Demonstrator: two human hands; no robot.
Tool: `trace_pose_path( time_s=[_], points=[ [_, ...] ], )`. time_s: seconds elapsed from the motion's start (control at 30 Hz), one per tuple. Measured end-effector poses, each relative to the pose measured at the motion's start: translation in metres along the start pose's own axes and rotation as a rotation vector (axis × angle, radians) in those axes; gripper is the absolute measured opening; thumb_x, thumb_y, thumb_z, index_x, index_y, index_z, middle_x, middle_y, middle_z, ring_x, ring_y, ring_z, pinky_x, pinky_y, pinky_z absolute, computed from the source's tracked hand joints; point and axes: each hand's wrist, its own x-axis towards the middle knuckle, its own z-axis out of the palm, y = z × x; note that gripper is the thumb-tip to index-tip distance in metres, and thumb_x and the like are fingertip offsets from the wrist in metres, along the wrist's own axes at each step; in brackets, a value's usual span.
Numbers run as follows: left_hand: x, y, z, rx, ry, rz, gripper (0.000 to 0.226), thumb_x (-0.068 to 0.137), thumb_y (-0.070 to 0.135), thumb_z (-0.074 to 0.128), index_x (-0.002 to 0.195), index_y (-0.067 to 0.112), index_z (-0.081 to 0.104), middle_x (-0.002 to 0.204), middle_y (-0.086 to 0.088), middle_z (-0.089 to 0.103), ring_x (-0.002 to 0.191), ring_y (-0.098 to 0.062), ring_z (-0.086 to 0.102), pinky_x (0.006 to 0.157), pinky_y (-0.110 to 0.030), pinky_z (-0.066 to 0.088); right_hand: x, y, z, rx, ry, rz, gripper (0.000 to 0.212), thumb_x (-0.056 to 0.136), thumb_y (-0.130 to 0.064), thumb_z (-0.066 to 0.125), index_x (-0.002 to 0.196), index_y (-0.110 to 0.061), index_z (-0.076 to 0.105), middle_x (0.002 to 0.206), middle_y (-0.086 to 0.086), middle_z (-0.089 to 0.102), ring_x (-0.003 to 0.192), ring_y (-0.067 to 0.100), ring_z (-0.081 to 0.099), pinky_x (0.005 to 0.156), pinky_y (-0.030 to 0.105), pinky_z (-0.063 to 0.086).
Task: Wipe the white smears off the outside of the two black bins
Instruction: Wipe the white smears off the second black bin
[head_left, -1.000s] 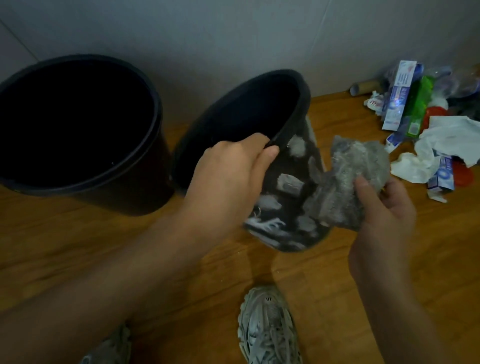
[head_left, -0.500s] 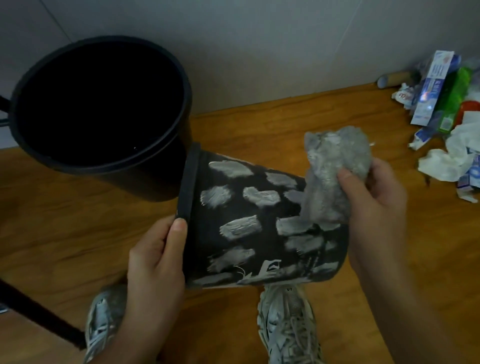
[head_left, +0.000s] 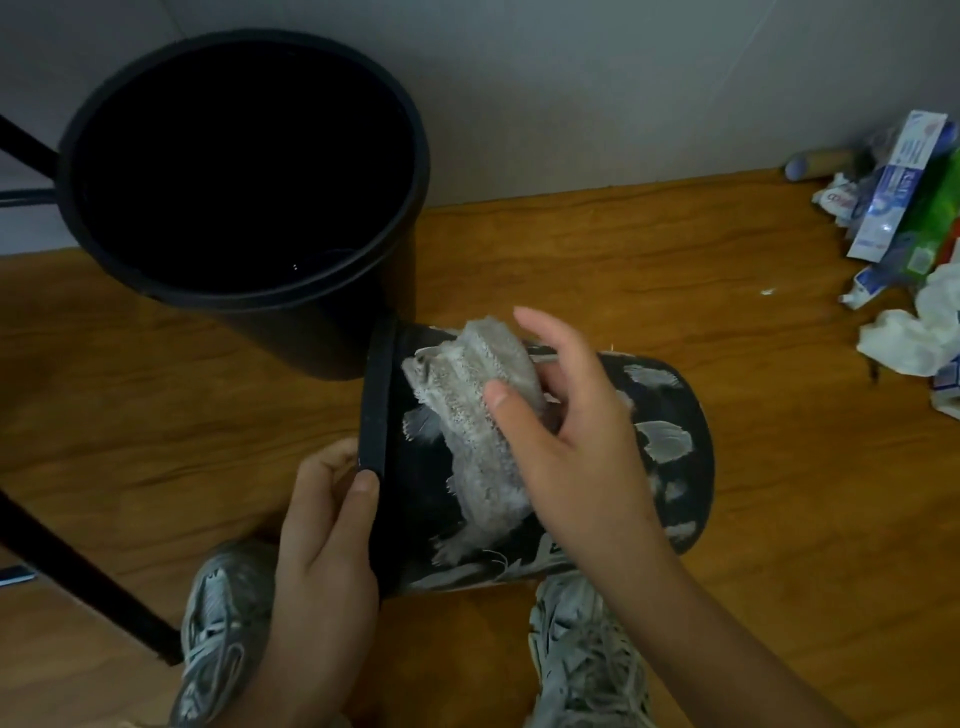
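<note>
while gripped, cloth (head_left: 480, 415) on bin (head_left: 670, 467)

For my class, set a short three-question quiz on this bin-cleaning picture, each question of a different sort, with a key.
1. True or false: the smeared bin stands upright on the floor.
2. What does the left hand take in its grip? A the grey cloth; B the smeared bin's rim; C a shoe.
3. Fill in: the right hand presses the cloth against the bin's ____ wall.

Key
1. False: it lies on its side, next to the upright bin.
2. B.
3. Outside.
</note>
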Motion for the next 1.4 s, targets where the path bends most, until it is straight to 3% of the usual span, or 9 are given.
trace_pose_path(
  time_s=[0.17,0.3,0.4,0.5,0.73,0.9,1.07,1.17,1.4],
  points=[
    [0.003,0.018,0.007,-0.096,-0.019,-0.064,0.037,0.097,0.014,0.046,0.119,0.042,0.053,0.107,0.004,0.066,0.094,-0.011,0.066,0.074,-0.030,0.049,0.002,0.022,-0.007,-0.671,0.134,-0.175,0.041,0.098,-0.033,0.052,0.139,-0.033,0.045,0.114,-0.011,0.060,0.093,0.002,0.055,0.065,0.008,0.036],
    [0.021,0.033,0.010,0.062,-0.112,0.075,0.048,0.096,0.034,0.048,0.138,0.051,0.031,0.102,0.028,0.059,0.095,0.008,0.060,0.078,-0.022,0.048,0.007,0.025,-0.008,-0.723,0.154,-0.155,0.040,0.093,-0.050,0.051,0.129,-0.034,0.051,0.108,-0.010,0.058,0.081,0.004,0.054,0.057,0.014,0.036],
    [0.031,0.037,0.017,0.193,-0.168,0.169,0.050,0.098,0.033,0.044,0.143,0.046,0.027,0.119,0.039,0.045,0.107,0.025,0.044,0.090,-0.008,0.041,0.012,0.022,-0.002,-0.830,0.163,-0.160,0.053,0.087,-0.064,0.048,0.127,-0.029,0.051,0.112,-0.005,0.054,0.087,0.010,0.055,0.059,0.024,0.031],
    [0.036,0.034,0.020,0.220,-0.142,0.192,0.046,0.101,0.024,0.041,0.145,0.035,0.033,0.108,0.042,0.040,0.092,0.037,0.039,0.070,0.008,0.033,0.012,0.021,0.004,-0.912,0.173,-0.194,0.054,0.087,-0.058,0.048,0.129,-0.025,0.051,0.112,0.000,0.054,0.089,0.016,0.057,0.061,0.025,0.032],
    [0.036,0.027,0.019,0.227,-0.145,0.225,0.040,0.101,0.021,0.041,0.139,0.034,0.040,0.105,0.036,0.047,0.092,0.033,0.043,0.068,0.007,0.035,0.015,0.030,0.009,-0.944,0.172,-0.284,0.038,0.095,-0.032,0.045,0.130,-0.022,0.055,0.130,0.013,0.051,0.102,0.026,0.055,0.073,0.033,0.044],
    [0.051,0.030,0.018,0.213,-0.178,0.182,0.036,0.101,0.028,0.041,0.135,0.038,0.045,0.107,0.033,0.050,0.095,0.028,0.046,0.071,0.005,0.039,0.021,0.036,0.015,-0.984,0.134,-0.330,0.047,0.095,-0.044,0.040,0.128,-0.015,0.058,0.130,0.015,0.052,0.106,0.030,0.054,0.082,0.042,0.048],
    [0.057,0.031,0.018,0.154,-0.178,0.167,0.033,0.102,0.026,0.037,0.131,0.037,0.049,0.108,0.026,0.056,0.099,0.015,0.053,0.078,-0.008,0.046,0.019,0.039,0.016,-0.933,0.134,-0.519,0.037,0.094,-0.033,0.049,0.122,-0.014,0.063,0.117,0.010,0.060,0.097,0.027,0.056,0.077,0.038,0.048],
    [0.057,0.030,0.017,0.124,-0.195,0.168,0.033,0.103,0.024,0.037,0.130,0.036,0.050,0.108,0.022,0.058,0.098,0.013,0.055,0.074,-0.005,0.046,0.004,0.045,0.017,-0.883,0.066,-0.630,0.035,0.094,-0.028,0.054,0.124,-0.013,0.064,0.117,0.012,0.060,0.094,0.026,0.056,0.076,0.037,0.048],
    [0.053,0.022,0.011,0.135,-0.233,0.200,0.035,0.103,0.023,0.034,0.133,0.037,0.048,0.117,0.021,0.057,0.107,0.010,0.054,0.086,-0.009,0.045,0.025,0.038,0.023,-0.849,0.030,-0.642,0.038,0.098,-0.032,0.049,0.123,-0.007,0.065,0.123,0.012,0.060,0.112,0.024,0.051,0.094,0.030,0.042]
  ],
)
